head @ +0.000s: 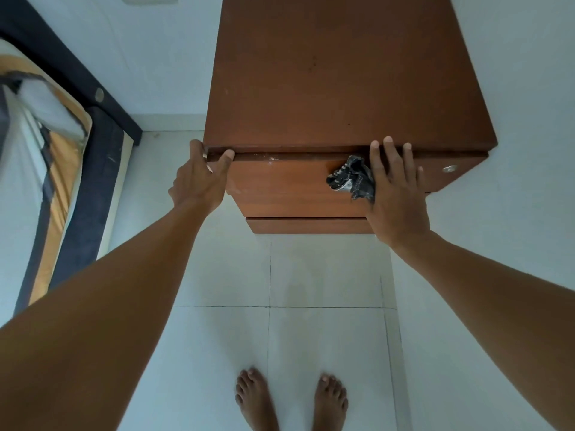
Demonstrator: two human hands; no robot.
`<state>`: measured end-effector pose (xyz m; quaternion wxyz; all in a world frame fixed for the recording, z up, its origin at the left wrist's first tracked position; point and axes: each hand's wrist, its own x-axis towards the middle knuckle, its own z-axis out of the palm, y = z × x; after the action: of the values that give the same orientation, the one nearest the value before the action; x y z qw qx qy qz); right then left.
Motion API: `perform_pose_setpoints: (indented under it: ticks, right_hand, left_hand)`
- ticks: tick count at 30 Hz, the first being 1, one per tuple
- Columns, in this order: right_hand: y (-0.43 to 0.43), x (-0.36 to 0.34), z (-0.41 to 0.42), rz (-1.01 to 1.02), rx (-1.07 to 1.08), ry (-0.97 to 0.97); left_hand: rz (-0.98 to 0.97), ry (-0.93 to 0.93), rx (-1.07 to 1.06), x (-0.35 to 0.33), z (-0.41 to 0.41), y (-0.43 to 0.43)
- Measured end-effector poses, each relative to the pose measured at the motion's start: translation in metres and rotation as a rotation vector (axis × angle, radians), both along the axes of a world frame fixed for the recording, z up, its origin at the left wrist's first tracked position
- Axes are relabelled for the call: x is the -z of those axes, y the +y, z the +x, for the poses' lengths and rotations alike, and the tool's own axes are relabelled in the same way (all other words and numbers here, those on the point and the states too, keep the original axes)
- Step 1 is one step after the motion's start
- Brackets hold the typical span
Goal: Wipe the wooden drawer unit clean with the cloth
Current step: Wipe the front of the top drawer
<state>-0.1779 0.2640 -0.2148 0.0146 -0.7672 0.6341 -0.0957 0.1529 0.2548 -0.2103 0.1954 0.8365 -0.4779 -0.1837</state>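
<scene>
Head view: the left hand (202, 178) grips the unit's (342, 73) near left corner, fingers curled round its edge. The right hand (395, 194), fingers straight, presses the cloth (351, 178) against the top drawer (280, 194). White specks (271, 158) on that drawer's upper edge suggest wiping is unfinished.

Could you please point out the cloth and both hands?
cloth (348, 178), head view, bunched middle.
left hand (199, 181), head view, its back, gripping the drawer unit (342, 73).
right hand (395, 194), head view, its back.
</scene>
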Motion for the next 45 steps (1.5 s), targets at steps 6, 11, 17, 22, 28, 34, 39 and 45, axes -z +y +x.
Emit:
perform_pose_setpoints:
  ticks: [6,11,17,22,28,34,39,45]
  right_hand:
    - [-0.001,0.000,-0.001,0.011,-0.006,-0.009]
    - [-0.001,0.000,-0.002,0.006,-0.011,-0.019]
    - [0.000,-0.004,-0.001,-0.004,-0.002,-0.113]
    - [0.045,-0.041,0.031,-0.060,-0.142,-0.488]
    - [0.041,-0.076,0.128,-0.129,-0.261,-0.547]
    - [0.015,-0.033,0.214,-0.096,-0.309,-0.165]
    - [0.020,-0.004,0.216,-0.028,-0.305,-0.040]
    - [0.011,-0.010,0.205,-0.033,-0.324,-0.031]
  left_hand:
    - [-0.017,-0.022,0.011,-0.004,0.001,0.003]
    - [0.022,-0.073,0.032,-0.007,0.004,0.002]
    - [0.081,-0.072,-0.047,-0.015,-0.001,0.004]
    - [-0.112,-0.030,0.171,-0.011,-0.007,0.042]
    - [-0.050,-0.037,0.373,-0.017,0.019,0.057]
    - [-0.014,-0.048,0.397,-0.015,0.041,0.057]
    - [-0.041,-0.086,0.497,-0.013,0.049,0.059]
    - [-0.029,-0.222,0.513,-0.007,0.046,0.058]
